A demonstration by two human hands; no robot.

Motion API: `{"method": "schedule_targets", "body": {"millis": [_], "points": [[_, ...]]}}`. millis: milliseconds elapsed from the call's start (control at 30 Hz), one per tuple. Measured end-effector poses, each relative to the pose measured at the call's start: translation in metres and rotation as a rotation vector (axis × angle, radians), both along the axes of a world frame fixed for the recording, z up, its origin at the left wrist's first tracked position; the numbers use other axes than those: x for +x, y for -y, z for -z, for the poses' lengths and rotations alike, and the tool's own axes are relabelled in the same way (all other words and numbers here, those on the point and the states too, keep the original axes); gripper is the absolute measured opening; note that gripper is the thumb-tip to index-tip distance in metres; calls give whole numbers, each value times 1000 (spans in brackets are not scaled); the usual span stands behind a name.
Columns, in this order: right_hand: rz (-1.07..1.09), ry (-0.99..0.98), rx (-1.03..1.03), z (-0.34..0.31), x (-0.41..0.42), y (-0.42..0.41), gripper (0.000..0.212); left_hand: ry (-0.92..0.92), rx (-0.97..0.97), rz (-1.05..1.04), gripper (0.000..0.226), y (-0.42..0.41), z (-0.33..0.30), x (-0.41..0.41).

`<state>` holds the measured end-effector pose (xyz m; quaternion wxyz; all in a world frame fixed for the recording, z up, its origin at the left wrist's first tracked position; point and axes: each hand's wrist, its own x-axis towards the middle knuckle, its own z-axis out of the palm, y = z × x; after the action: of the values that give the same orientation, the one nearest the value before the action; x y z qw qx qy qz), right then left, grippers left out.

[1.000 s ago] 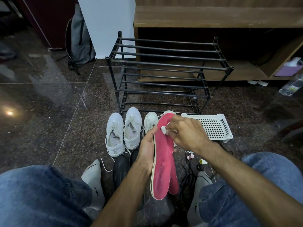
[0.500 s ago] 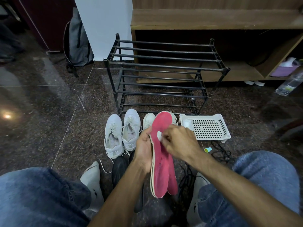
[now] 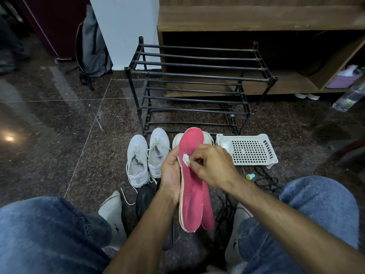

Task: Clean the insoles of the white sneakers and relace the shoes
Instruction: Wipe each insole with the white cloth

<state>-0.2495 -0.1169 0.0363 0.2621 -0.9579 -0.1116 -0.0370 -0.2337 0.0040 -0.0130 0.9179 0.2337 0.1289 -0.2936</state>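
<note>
Shoe rack [image 3: 197, 76]: black, bare bars, before wooden shelf [image 3: 256, 18]
Basket [image 3: 248, 150]: white, perforated, on floor
Backpack [image 3: 92, 48]: grey, leaning on wall
Bottle [image 3: 348, 98]: clear, far right

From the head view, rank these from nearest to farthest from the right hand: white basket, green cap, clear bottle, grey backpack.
From the right hand:
1. green cap, on the floor just to its right.
2. white basket, right of the hand, slightly beyond it.
3. clear bottle, far right by the shelf.
4. grey backpack, far upper left against the wall.
</note>
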Motion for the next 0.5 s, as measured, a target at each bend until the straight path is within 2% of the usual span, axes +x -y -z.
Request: {"method": "schedule_targets", "body": {"millis": [100, 167, 300, 400, 500], "points": [[-184, 22, 58, 4, -30, -6, 16, -2, 41, -25, 40, -7, 1, 7], [-234, 36, 50, 5, -41, -7, 20, -15, 71, 10, 47, -6, 5, 10], [-125, 97, -12, 4, -21, -2, 23, -28, 4, -29, 44, 0, 3, 8], [38, 69, -19, 1, 2, -2, 12, -13, -16, -25, 43, 4, 1, 6], [-30, 51, 91, 4, 0, -8, 9, 19, -14, -50, 42, -2, 0, 11]]}}
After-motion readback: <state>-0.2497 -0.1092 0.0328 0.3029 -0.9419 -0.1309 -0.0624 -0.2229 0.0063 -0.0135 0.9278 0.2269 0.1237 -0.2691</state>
